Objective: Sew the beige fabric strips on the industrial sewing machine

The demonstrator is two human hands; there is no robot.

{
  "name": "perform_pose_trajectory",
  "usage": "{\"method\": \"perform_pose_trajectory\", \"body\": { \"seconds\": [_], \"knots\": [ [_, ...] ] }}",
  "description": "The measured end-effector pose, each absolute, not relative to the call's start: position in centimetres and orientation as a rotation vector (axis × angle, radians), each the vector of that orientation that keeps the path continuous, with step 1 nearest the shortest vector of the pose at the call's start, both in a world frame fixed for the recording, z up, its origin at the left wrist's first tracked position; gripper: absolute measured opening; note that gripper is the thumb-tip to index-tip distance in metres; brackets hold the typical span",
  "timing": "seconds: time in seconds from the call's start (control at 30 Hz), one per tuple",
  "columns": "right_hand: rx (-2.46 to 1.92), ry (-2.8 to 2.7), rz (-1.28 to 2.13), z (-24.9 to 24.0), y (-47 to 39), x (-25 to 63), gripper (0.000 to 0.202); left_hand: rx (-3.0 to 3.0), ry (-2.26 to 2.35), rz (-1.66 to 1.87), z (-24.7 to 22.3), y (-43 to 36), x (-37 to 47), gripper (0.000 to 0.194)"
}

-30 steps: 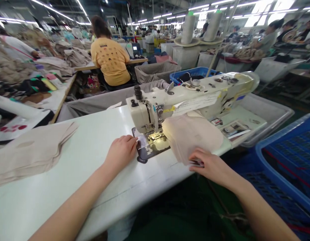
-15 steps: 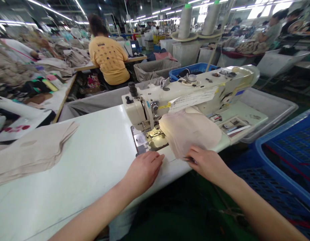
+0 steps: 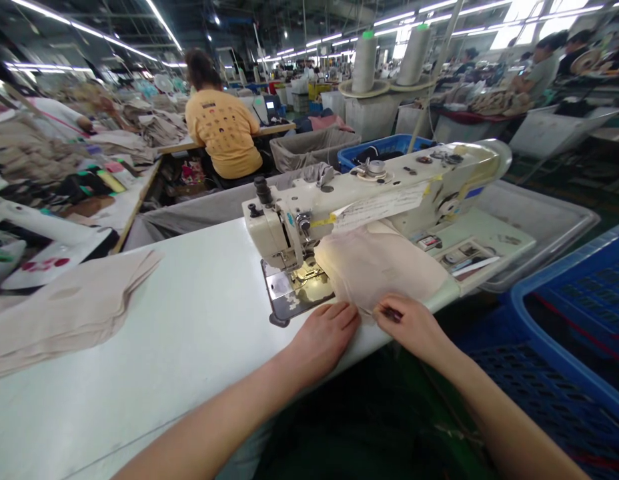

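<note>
Centre-right of frame: stacked pale cloth pcs (image 3: 384, 263) by a sewing machine (image 3: 349, 197). L hand (image 3: 327, 335), lower centre, has fingertips at the stack's near edge; can't tell if they pinch. R hand (image 3: 412, 325), just right, curls fingers round a small dark tool (image 3: 392, 313). Risk: tool tip might nick cloth if it slips; uneven pull could skew layers.

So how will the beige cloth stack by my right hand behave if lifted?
The cloth stack will probably flop, since its layers look thin and soft. They may slide apart: the edges facing the metal plate look loosely fanned.
</note>
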State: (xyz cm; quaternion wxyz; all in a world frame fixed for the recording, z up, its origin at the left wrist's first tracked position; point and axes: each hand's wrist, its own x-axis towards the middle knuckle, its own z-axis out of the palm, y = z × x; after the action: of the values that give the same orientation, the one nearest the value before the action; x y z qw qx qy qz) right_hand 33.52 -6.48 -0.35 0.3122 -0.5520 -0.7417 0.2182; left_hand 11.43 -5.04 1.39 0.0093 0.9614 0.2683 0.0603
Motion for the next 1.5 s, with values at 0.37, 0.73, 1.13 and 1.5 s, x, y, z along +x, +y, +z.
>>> {"method": "perform_pose_trajectory", "body": {
  "seconds": [0.37, 0.73, 1.13, 1.5],
  "knots": [
    [-1.138, -1.943, -0.015, 2.7, -7.7, 34.2, 0.011, 2.694, 1.190, 0.804, 1.8, -4.6, 11.6, 0.026],
    [-1.017, -1.890, 0.090, 3.9, -8.1, 33.5, 0.006, 2.867, 0.701, 0.847, 2.1, -3.6, 10.5, 0.037],
    [-0.742, -2.292, 0.457, 0.6, -9.3, 29.9, 0.067, 2.571, 1.106, 0.564, 0.8, -12.8, -5.3, 0.043],
    [-0.869, -2.243, 1.079, 1.0, -5.4, 26.0, 0.008, 1.965, 1.376, 0.705, 2.9, -10.8, -6.5, 0.032]
  ]
}}
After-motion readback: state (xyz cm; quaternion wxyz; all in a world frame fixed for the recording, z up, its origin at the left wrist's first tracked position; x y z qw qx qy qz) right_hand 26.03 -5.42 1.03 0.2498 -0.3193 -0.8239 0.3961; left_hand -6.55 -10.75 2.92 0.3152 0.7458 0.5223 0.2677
